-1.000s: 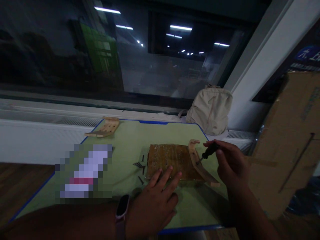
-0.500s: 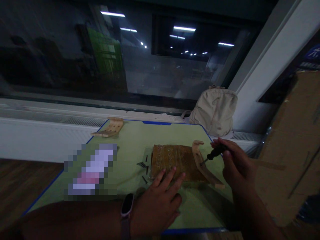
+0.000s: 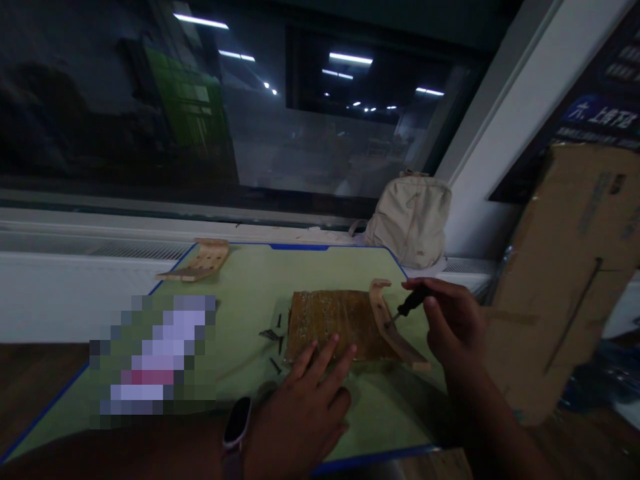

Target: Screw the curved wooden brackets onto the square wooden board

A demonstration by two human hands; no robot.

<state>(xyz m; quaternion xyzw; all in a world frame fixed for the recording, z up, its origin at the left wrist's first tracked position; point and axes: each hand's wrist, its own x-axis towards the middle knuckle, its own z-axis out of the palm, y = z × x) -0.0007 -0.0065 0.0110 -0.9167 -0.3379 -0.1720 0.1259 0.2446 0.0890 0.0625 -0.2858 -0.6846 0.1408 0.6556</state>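
Observation:
In my right hand (image 3: 453, 320) is a screwdriver (image 3: 414, 301), gripped by its dark handle, its tip at a hole in a curved wooden piece (image 3: 384, 320). That piece lies along the right end of a brown, tape-covered flat block (image 3: 335, 317). My left hand (image 3: 310, 400) rests with spread fingers on the block's near edge, holding nothing. Several dark screws (image 3: 273, 337) are scattered just left of the block. Whether a screw sits under the screwdriver tip is too small to tell.
More curved wooden pieces with holes (image 3: 207, 259) lie at the far left corner of the green, blue-edged table (image 3: 255, 280). A blurred-out item (image 3: 170, 340) is on the left. A beige backpack (image 3: 413, 217) stands on the sill; a cardboard box (image 3: 570, 280) stands at the right.
The whole view has shifted, so the table and its things sit further left. Both hands keep their places, and the screwdriver stays at the same hole.

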